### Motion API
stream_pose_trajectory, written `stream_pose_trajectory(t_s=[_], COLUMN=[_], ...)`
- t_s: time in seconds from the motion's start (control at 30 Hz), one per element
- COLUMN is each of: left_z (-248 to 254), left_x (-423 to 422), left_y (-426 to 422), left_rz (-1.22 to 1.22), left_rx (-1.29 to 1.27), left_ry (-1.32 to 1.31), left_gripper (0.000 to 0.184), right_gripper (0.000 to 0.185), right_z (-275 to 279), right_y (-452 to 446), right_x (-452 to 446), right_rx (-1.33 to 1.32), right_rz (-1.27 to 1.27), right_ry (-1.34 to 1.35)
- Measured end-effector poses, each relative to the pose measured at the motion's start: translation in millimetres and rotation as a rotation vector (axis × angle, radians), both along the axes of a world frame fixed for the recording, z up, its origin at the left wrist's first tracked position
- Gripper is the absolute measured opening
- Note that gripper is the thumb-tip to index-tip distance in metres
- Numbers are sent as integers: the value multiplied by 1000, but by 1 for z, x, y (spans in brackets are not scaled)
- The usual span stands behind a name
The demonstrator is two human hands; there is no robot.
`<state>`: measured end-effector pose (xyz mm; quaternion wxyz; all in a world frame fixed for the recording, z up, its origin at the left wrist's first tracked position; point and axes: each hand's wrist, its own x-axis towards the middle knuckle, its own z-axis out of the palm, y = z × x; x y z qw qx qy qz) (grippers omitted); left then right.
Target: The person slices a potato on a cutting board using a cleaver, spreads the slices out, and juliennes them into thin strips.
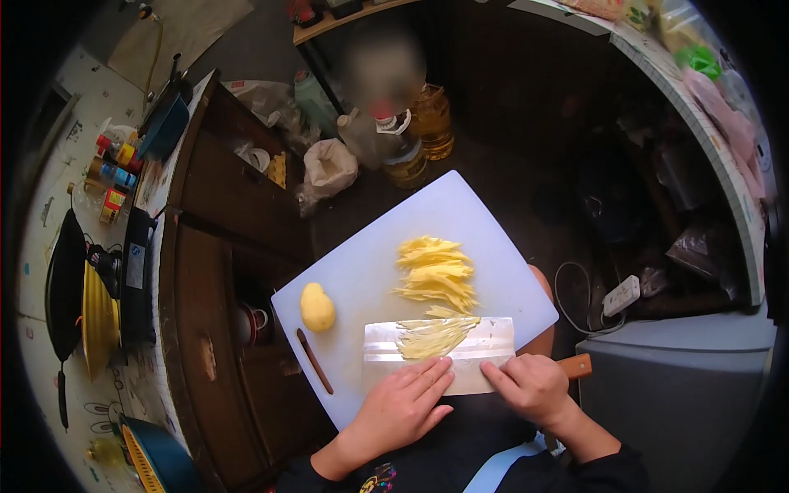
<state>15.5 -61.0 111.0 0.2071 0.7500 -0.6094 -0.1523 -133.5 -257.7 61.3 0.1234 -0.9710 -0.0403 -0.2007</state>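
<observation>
A wide cleaver (485, 380) lies nearly flat above the near edge of a white cutting board (362, 279), with pale potato shreds (431, 335) on its blade. Wrapped around the cleaver at its handle end is my right hand (530, 388), its thumb on the blade; the wooden handle sticks out to the right. My left hand (407, 398) has its fingers stretched out, tips touching the blade beside the shreds. Beyond the blade, a pile of potato strips (436, 269) rests on the board. One whole peeled potato (317, 307) sits at the board's left side.
Brown cabinets (238, 329) stand on the left, below a counter with condiment bottles (115, 168) and a black pan (66, 283). Oil jugs (431, 123) are on the floor ahead. At right, a white power strip (621, 296) lies near a grey appliance (674, 386).
</observation>
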Motion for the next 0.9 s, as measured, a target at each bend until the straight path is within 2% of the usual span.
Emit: stream_pose_trajectory(t_s=[0.23, 0.63, 0.9], left_z=[-16, -30, -44], left_x=[4, 62, 87], left_y=[-2, -10, -20], left_rz=[-12, -330, -377], left_rx=[31, 195, 208], left_ry=[-20, 114, 57], left_gripper=[50, 65, 66], right_gripper=[31, 23, 20], right_z=[-12, -19, -20], right_y=[-6, -17, -20], right_x=[1, 5, 2], right_rx=[13, 2, -4], right_rz=[20, -21, -33], right_ry=[-49, -46, -26])
